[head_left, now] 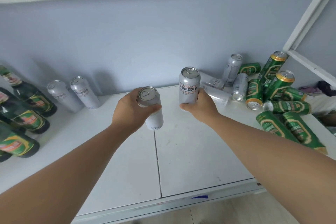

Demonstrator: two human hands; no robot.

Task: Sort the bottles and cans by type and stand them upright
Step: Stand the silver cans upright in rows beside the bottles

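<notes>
Got one in each hand right now. My left hand [131, 109] is wrapped round the first silver can [151, 112], and my right hand [199, 104] grips the second silver can [189, 85] low down. Both are upright over the white shelf [190, 160]. Two standing silver cans [85, 94] sit by the wall on the left, beside the green bottles [27, 114]. The jumbled pile of cans [254, 92] is on the right.

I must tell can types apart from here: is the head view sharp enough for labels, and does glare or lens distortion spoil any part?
Head view: soft even light, no harsh glare; the label on the silver can in the right hand is legible; the green bottles at the left edge lean and blur from wide-angle distortion; faint shadows on the wall.
</notes>
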